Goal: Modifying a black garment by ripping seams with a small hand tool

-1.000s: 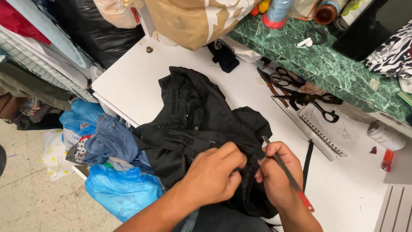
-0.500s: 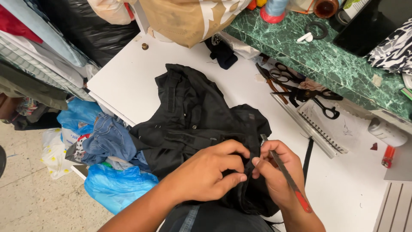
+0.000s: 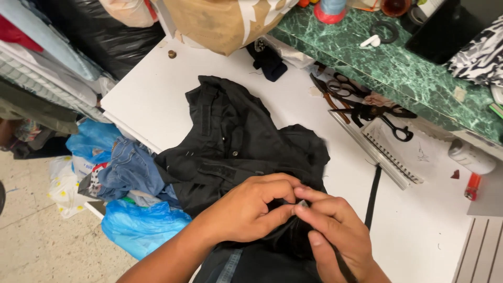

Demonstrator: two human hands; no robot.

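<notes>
— Two hands, close together low in the view. Left hand (image 3: pixel 246 209) curled, fingers pinched onto a fold of the black garment (image 3: pixel 236 141). Right hand (image 3: pixel 335 236) touching it fingertip to fingertip, closed narrow around a thin dark tool (image 3: pixel 343 267) running down past the palm, with a small pale tip showing at the pinch.

— And the garment?

— One, crumpled, spread over the middle of the white table (image 3: pixel 152 94), near edge tucked under both hands.

— Left of it?

— Down by the floor, two blue plastic bags (image 3: pixel 139 228), one pair of folded jeans (image 3: pixel 128 167) between them. Farther up, stacked fabrics (image 3: pixel 47 73) and one black sack (image 3: pixel 105 31).

— Across the top?

— One small brass-coloured knob (image 3: pixel 172 54) on the table, one tan bag (image 3: pixel 220 21), one little dark cloth (image 3: pixel 270 63).

— Right side?

— One green marbled ledge (image 3: pixel 419 78). Below it, a tangle of black-handled scissors (image 3: pixel 367 102); at least two pairs, exact count unclear. Beside those, one metal ruler (image 3: pixel 367 144), one spiral notebook (image 3: pixel 403 157), one black strap (image 3: pixel 373 196), one white roll (image 3: pixel 471 157), one small orange thing (image 3: pixel 471 186), too small to identify.
</notes>
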